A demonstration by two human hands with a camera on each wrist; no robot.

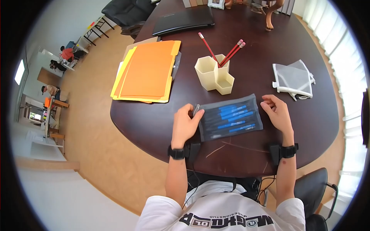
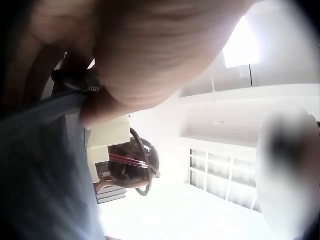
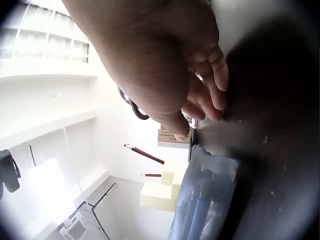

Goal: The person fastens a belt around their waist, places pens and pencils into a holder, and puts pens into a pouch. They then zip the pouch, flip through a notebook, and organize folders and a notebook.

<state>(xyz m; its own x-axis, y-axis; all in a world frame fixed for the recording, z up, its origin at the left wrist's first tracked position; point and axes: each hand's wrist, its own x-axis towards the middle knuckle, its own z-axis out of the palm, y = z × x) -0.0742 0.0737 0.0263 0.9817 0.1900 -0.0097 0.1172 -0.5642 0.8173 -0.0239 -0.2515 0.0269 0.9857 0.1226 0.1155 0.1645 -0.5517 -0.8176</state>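
Observation:
A dark, see-through zipper pouch (image 1: 259, 111) lies near the front edge of the desk, with several blue-labelled pens (image 1: 236, 114) inside. My left hand (image 1: 185, 124) pinches the pouch's upper left corner at the zipper end, thumb on top. In the left wrist view the dark zipper end (image 2: 75, 81) shows between thumb and fingers. Just beyond the pouch's right edge, my right hand (image 1: 279, 114) holds nothing, its fingers loosely bent. The right wrist view has those fingers (image 3: 214, 97) beside the pouch's end (image 3: 215, 172).
Behind the pouch stands a cream hexagonal pen holder (image 1: 207, 77) with red pencils (image 1: 232, 53). Orange and yellow folders (image 1: 148, 71) are stacked at the left, and a black laptop (image 1: 185, 21) lies farther back. White mesh pouches (image 1: 293, 79) rest on the right of the dark desk (image 1: 250, 154).

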